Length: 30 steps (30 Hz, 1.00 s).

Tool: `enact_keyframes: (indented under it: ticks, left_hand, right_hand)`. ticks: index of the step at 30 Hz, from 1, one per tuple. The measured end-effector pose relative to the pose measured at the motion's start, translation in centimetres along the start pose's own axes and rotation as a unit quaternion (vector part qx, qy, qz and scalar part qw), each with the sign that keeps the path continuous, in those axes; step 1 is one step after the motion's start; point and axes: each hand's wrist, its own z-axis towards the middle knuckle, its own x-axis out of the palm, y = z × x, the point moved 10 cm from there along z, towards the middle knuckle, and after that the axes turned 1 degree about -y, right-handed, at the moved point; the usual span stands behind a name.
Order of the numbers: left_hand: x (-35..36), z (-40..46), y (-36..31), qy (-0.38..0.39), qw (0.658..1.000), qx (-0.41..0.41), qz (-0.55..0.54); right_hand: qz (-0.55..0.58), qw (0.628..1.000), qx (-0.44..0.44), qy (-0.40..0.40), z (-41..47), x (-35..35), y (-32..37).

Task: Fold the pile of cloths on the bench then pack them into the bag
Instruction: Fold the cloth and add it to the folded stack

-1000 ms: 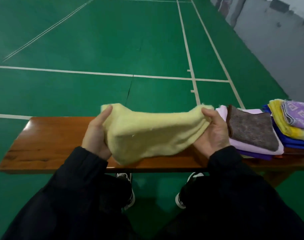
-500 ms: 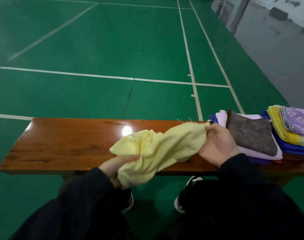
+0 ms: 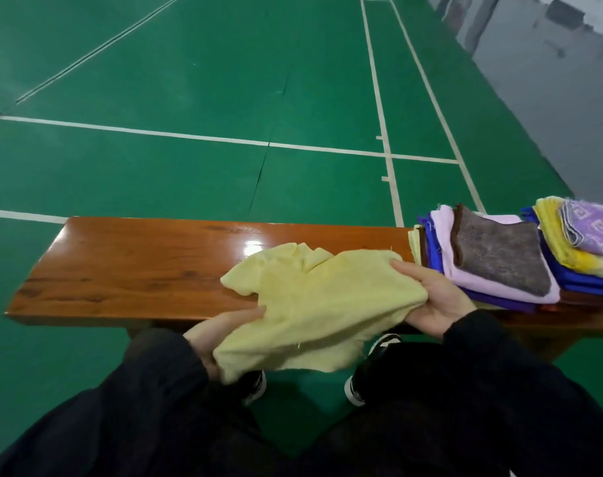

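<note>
A: Holding the yellow cloth (image 3: 313, 304) at both ends. My left hand (image 3: 224, 333) pinches the near-left edge, my right hand (image 3: 434, 297) grips the right edge, hands apart with the cloth slack between them. Part of it lies on the bench (image 3: 138, 266); the near part hangs over the bench's front edge toward my knees.

B: Where are the rest?

A: Further right along the bench. A stack (image 3: 492, 263) with a grey cloth on top lies just beside my right hand, and a second stack (image 3: 582, 242) sits beyond it at the frame edge. I see no bag from here.

B: So how would you finish this fold?

A: I'd say the cloth is bunched, with a ridge near the far side of the bench. I'd pull it taut first, lay it flat on the bare wood left of the stacks, match the corners, then fold. Watch the hanging part, since it could drag the cloth off the bench
</note>
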Motion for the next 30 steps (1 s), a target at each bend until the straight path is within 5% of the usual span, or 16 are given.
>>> enact_keyframes:
  ticks: [4, 8, 13, 19, 23, 25, 28, 30]
  left_hand:
    - [-0.3, -0.4, 0.7, 0.028, 0.997, 0.011, 0.066]
    - [-3.0, -0.4, -1.8, -0.03, 0.99, 0.106, -0.09]
    - [-2.0, -3.9, -11.0, -0.045, 0.947, 0.276, -0.157]
    - [3.4, -14.8, -24.6, -0.016, 0.826, 0.551, -0.116]
    - [4.3, -18.7, -24.5, 0.07, 0.783, 0.614, -0.069]
    - [2.8, -16.8, -21.5, 0.08, 0.802, 0.589, -0.062]
    - [0.7, -10.3, -14.0, 0.132, 0.884, 0.434, -0.115]
    - [-1.7, -5.6, -8.6, 0.058, 0.939, 0.331, -0.071]
  right_hand:
    - [-0.128, 0.988, 0.086, 0.006, -0.8, -0.4, -4.4]
    - [-0.259, 0.959, 0.114, -0.006, -0.6, -2.7, -6.1]
    - [-0.118, 0.984, -0.125, -0.034, -0.2, 0.0, 3.5]
    - [-0.057, 0.905, -0.418, 0.058, -8.7, 9.5, 17.0]
    - [0.005, 0.872, -0.477, 0.109, -12.7, 10.1, 18.5]
    - [-0.003, 0.888, -0.442, 0.124, -12.0, 8.6, 16.2]
    - [-0.014, 0.932, -0.338, 0.132, -8.3, 5.4, 9.5]
    - [-0.017, 0.96, -0.261, 0.102, -5.2, 2.6, 4.4]
